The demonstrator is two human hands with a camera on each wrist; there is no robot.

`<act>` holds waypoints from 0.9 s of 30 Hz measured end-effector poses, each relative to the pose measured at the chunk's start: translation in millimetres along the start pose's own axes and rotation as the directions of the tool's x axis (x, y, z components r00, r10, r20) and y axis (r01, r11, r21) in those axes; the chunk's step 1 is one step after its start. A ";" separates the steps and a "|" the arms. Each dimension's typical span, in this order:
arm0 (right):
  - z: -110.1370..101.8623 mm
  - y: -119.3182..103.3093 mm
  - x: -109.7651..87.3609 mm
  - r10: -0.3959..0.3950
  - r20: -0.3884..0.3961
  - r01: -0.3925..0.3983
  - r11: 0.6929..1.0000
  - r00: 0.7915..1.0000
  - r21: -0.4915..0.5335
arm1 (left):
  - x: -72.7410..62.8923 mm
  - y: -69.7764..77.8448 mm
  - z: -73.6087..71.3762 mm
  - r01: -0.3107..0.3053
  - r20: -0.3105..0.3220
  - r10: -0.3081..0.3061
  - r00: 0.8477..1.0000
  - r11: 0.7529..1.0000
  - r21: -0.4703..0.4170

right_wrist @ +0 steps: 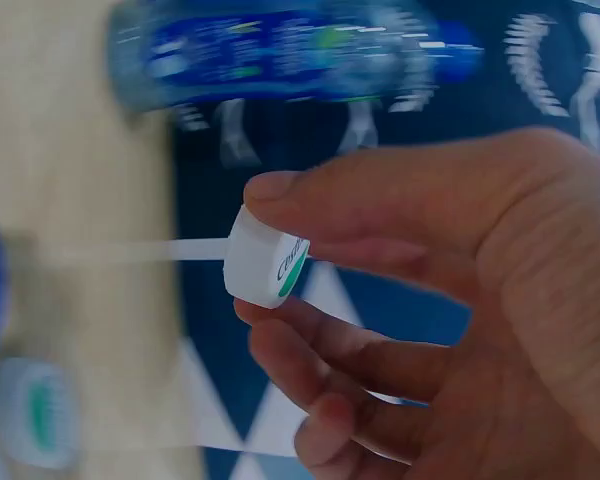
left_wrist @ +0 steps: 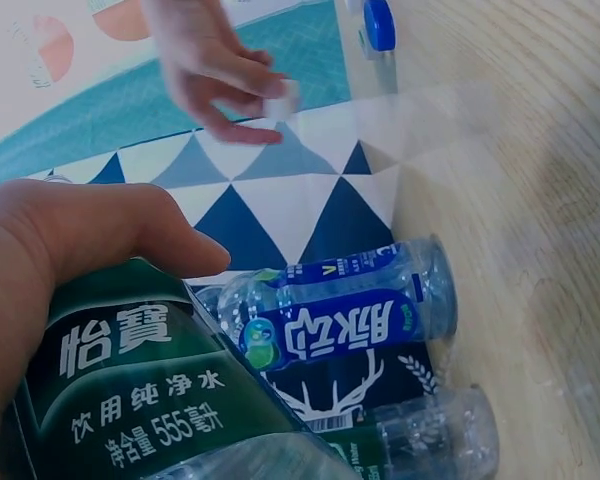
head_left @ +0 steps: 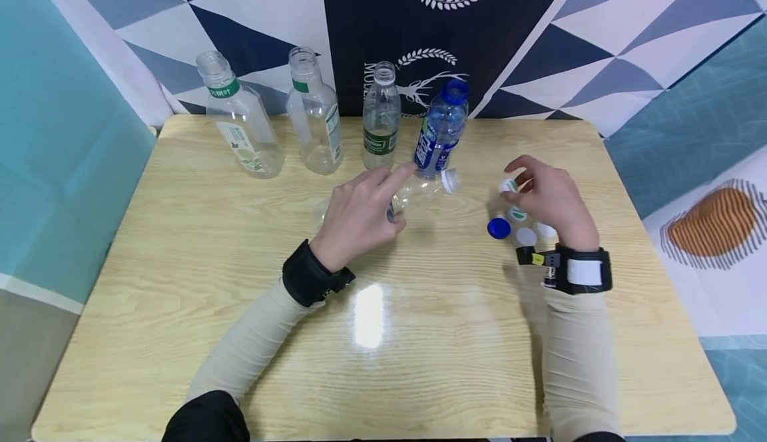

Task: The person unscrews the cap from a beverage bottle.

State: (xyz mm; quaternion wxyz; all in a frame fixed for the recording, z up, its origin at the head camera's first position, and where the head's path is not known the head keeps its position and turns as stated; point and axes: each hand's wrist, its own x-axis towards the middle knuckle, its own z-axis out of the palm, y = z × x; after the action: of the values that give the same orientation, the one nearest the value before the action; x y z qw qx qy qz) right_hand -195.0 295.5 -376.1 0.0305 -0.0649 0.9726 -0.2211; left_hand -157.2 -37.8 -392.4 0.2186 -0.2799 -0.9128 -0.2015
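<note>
My left hand [head_left: 362, 212] grips a clear plastic bottle [head_left: 413, 192] lying on its side, its neck with a white band pointing right. The green label [left_wrist: 145, 370] of this bottle fills the lower part of the left wrist view. My right hand [head_left: 548, 196] pinches a white bottle cap [right_wrist: 265, 258] with green print between thumb and fingers. It is held above several loose caps, among them a blue cap [head_left: 499, 228] and a white cap [head_left: 526, 237]. The fingers of the left hand partly hide the bottle's body in the head view.
At the back of the wooden table [head_left: 419, 362] stand two clear wide-necked bottles [head_left: 246, 132] [head_left: 314, 119], a small green-labelled bottle [head_left: 381, 122] and a blue-labelled bottle [head_left: 442, 129] with a blue top. A patterned cloth [head_left: 257, 2] hangs behind them.
</note>
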 end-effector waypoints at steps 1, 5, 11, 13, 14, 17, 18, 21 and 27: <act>4.8 2.5 3.2 0.004 0.022 -0.003 1.000 1.000 -0.017 | -0.5 0.1 -0.1 0.001 0.003 -0.001 1.000 1.000 0.000; 22.3 10.1 12.3 0.041 0.105 -0.035 0.998 0.994 -0.059 | -2.3 0.4 0.8 0.003 0.009 -0.003 1.000 1.000 -0.006; 35.7 18.2 17.4 0.076 0.157 -0.060 0.992 0.985 -0.107 | -1.8 0.8 2.3 0.002 0.006 -0.002 1.000 1.000 -0.015; 37.4 19.8 17.6 0.078 0.155 -0.060 0.991 0.985 -0.120 | -1.8 0.9 2.7 0.000 0.009 0.000 1.000 1.000 -0.017; 37.8 20.3 17.6 0.079 0.156 -0.060 0.991 0.985 -0.123 | -1.7 1.0 2.8 -0.001 0.010 0.002 1.000 1.000 -0.018; 36.7 19.4 17.2 0.095 0.167 -0.076 0.990 0.981 -0.115 | -1.3 0.8 3.5 0.000 0.015 0.001 1.000 1.000 -0.018; 35.3 18.0 16.9 0.104 0.171 -0.086 0.991 0.980 -0.105 | -1.3 0.8 3.8 0.000 0.015 0.000 1.000 1.000 -0.018; 27.9 11.5 15.0 0.108 0.175 -0.095 0.992 0.979 -0.081 | -1.2 0.7 4.9 0.004 0.013 -0.004 1.000 1.000 -0.019; 9.1 -15.9 4.5 -0.012 0.111 0.013 1.000 0.994 -0.009 | -0.6 -1.1 5.7 0.029 0.034 -0.027 0.999 0.997 -0.076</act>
State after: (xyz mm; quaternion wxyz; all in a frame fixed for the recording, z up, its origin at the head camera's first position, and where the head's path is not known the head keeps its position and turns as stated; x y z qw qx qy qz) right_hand -196.8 276.8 -377.5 0.0828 -0.0833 0.9701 -0.2125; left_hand -159.0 -36.1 -397.7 0.1901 -0.2785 -0.9117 -0.2346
